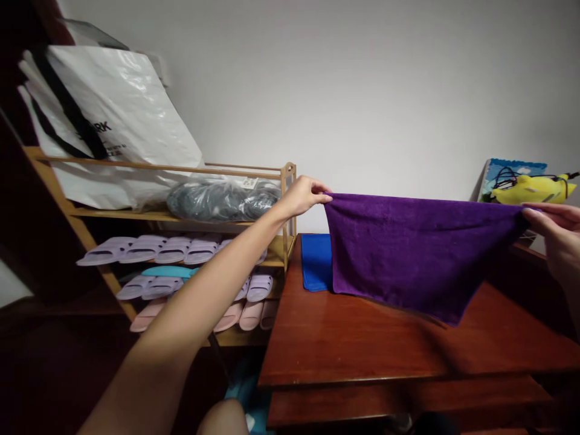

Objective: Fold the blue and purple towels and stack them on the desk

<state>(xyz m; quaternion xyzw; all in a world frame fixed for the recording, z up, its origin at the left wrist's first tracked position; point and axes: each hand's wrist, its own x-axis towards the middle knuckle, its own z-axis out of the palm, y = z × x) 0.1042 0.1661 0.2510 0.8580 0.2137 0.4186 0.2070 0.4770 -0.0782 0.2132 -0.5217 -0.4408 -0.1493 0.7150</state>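
Observation:
A purple towel (pixel 412 254) hangs stretched between my two hands above the wooden table. My left hand (pixel 304 194) pinches its upper left corner between thumb and fingers. At the far right, my right hand (pixel 555 226) grips the upper right corner; part of this hand is cut off by the frame edge. The towel's lower edge droops close to the tabletop; whether it touches I cannot tell. Behind its left side, a flat blue cloth (pixel 316 263) lies on the table, partly covered from view.
The reddish-brown table (pixel 308 344) stands against a white wall. Left of it, a wooden rack (pixel 289 211) holds several slippers (pixel 165 249), a plastic-wrapped grey bundle (pixel 217 199) and a large white bag (pixel 113 103). A yellow plush-like object (pixel 530 189) sits at the back right.

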